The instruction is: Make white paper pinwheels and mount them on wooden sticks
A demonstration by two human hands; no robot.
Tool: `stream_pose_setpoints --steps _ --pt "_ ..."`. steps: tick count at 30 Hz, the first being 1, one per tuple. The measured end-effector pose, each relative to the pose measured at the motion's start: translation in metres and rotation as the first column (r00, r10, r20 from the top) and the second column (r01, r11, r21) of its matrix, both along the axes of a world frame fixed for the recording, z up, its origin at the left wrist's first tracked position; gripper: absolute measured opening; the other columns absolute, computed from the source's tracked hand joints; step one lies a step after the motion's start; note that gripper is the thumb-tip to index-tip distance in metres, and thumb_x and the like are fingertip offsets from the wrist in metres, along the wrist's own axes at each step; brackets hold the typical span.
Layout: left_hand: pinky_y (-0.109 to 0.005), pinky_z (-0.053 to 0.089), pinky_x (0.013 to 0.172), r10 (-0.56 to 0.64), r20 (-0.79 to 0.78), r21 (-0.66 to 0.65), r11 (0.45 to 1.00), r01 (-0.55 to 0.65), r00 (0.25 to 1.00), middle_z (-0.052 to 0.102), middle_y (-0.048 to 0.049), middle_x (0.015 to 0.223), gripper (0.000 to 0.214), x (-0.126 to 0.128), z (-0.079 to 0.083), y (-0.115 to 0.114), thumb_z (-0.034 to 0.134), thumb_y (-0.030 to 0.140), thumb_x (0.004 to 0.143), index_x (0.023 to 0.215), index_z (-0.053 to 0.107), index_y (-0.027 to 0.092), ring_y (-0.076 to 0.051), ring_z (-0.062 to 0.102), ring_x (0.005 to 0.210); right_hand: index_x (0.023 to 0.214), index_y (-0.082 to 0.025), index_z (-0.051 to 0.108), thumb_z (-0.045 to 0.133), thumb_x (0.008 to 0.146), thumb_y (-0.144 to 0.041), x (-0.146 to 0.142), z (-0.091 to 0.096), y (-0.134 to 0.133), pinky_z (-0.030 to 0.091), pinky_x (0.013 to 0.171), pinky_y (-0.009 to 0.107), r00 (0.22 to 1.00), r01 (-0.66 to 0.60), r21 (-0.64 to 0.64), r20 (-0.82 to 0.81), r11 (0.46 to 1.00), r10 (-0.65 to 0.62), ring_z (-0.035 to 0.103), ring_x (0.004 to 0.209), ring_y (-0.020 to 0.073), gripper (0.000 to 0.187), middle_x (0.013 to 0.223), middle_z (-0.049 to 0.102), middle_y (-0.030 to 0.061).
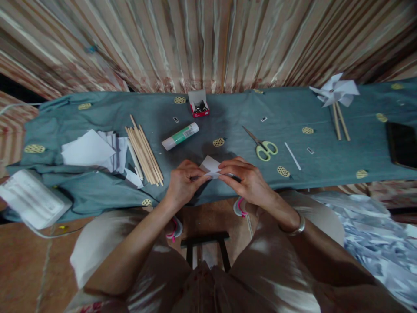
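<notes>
A small piece of white paper (210, 164) is held between my two hands near the front edge of the cloth-covered table. My left hand (185, 180) pinches its left side between thumb and fingers. On the opposite side, my right hand (246, 177) grips the paper with thumb and fingertips. The paper looks folded, though my fingers hide its lower part. Beyond my hands lies a glue stick (180, 136) with a green label. Green-handled scissors (263, 145) rest to the right, beside a thin white paper strip (292, 155).
Wooden sticks (145, 152) and stacked white paper (87, 150) lie left. An open red box (199, 106) of small metal pieces stands at the back. White paper pinwheels (337, 92) on sticks and a dark phone (402, 145) lie right. A white device (34, 198) sits front left.
</notes>
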State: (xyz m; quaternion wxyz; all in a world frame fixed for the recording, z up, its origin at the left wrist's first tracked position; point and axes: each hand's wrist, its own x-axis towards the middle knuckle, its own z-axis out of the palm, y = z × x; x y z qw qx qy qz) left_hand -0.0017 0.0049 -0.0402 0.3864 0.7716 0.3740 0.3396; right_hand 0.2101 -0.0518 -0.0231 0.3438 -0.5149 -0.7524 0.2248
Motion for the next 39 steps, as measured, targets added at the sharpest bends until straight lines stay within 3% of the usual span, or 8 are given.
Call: stream_pose_setpoints --steps 8,19,25,30,39 --pt "-0.030 0.051 0.071 0.008 0.000 -0.119 0.993 -0.007 1.000 0.072 -0.0041 0.069 0.025 -0.001 -0.003 0.000 0.072 0.045 0.083 0.073 0.078 0.023 -0.018 0.064 0.072 0.086 -0.022 0.071 0.058 0.094 -0.022 0.006 -0.002 0.004 0.051 0.086 0.036 0.996 -0.067 -0.080 -0.071 0.995 0.061 0.069 0.088 0.0181 0.015 0.091 0.076 0.0022" --pt "-0.029 0.050 0.073 -0.011 -0.043 -0.153 0.988 0.004 0.999 0.072 -0.0034 0.072 0.020 0.000 -0.001 0.002 0.073 0.039 0.083 0.074 0.077 0.022 -0.017 0.064 0.072 0.084 -0.022 0.069 0.065 0.086 -0.024 -0.007 -0.003 0.011 0.053 0.082 0.033 0.954 0.003 -0.244 -0.290 0.970 -0.076 0.068 0.090 0.0183 0.005 0.093 0.075 0.0034" --pt "-0.029 0.052 0.077 0.000 0.041 -0.143 0.990 0.006 0.999 0.075 -0.0063 0.092 0.031 0.005 0.008 0.001 0.079 0.043 0.075 0.096 0.076 0.020 -0.019 0.068 0.084 0.081 -0.022 0.067 0.062 0.086 -0.024 -0.013 -0.002 0.015 0.053 0.084 0.033 0.944 -0.011 -0.190 -0.327 0.982 -0.052 0.069 0.088 0.0171 0.008 0.092 0.076 0.0020" --pt "-0.029 0.052 0.078 0.028 0.098 -0.094 0.995 -0.018 0.995 0.074 -0.0047 0.081 0.015 0.012 0.013 0.001 0.070 0.033 0.085 0.080 0.075 0.021 -0.017 0.067 0.079 0.079 -0.023 0.067 0.061 0.083 -0.020 -0.015 -0.002 0.016 0.054 0.083 0.033 0.958 0.019 -0.158 -0.279 0.987 -0.064 0.069 0.088 0.0172 0.008 0.092 0.076 0.0019" --pt "-0.026 0.049 0.069 0.095 0.148 -0.159 0.985 -0.071 0.984 0.071 -0.0020 0.074 0.011 0.015 0.018 0.003 0.070 0.027 0.080 0.073 0.072 0.019 -0.014 0.063 0.069 0.073 -0.021 0.068 0.062 0.080 -0.018 -0.020 0.004 0.021 0.054 0.087 0.034 0.948 0.054 -0.182 -0.300 0.982 -0.108 0.070 0.091 0.0184 0.009 0.093 0.076 0.0042"
